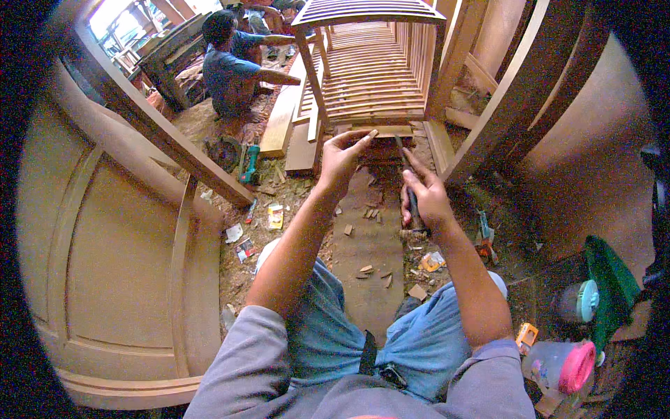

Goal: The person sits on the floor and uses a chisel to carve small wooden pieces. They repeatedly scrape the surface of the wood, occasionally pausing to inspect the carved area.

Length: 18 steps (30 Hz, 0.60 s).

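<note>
My right hand is wrapped round the dark handle of a chisel. The narrow blade points away from me, and my index finger stretches along it. To the left, my left hand is raised with thumb and fingertips pinched together; whatever is between them is too small to make out. Just beyond both hands stands a slatted wooden frame. Small wood offcuts lie scattered on a long flat board between my knees.
Panelled wood stands at my left, with upright timbers on both sides. A green power tool lies on the littered ground. Another person sits at the far left, reaching toward the frame. A pink-lidded container stands at lower right.
</note>
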Tool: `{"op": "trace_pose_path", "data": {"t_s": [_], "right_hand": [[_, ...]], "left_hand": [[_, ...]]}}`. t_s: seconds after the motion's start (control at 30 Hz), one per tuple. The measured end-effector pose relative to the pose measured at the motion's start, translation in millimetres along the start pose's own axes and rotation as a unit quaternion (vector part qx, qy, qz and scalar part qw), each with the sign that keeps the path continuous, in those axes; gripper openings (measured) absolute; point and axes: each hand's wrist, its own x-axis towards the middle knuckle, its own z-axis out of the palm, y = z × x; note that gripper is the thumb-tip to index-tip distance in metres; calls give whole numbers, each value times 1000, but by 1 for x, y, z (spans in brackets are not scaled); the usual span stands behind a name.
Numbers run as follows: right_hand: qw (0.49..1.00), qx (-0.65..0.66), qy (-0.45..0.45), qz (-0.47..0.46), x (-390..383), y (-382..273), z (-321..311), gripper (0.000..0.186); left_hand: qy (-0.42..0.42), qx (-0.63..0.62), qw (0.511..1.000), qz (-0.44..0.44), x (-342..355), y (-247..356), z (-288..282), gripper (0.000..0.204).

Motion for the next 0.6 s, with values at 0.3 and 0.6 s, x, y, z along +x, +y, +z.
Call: {"op": "trace_pose_path", "data": {"t_s": [0.3, 0.6], "right_hand": [[997, -26, -7, 69, -15, -8, 8, 42], [998, -4, -3, 60, -18, -13, 18, 43]], "left_hand": [[-27, 98, 995, 8, 1, -15, -3, 25], [-43, 113, 992, 46, 10, -20, -3, 22]]}}
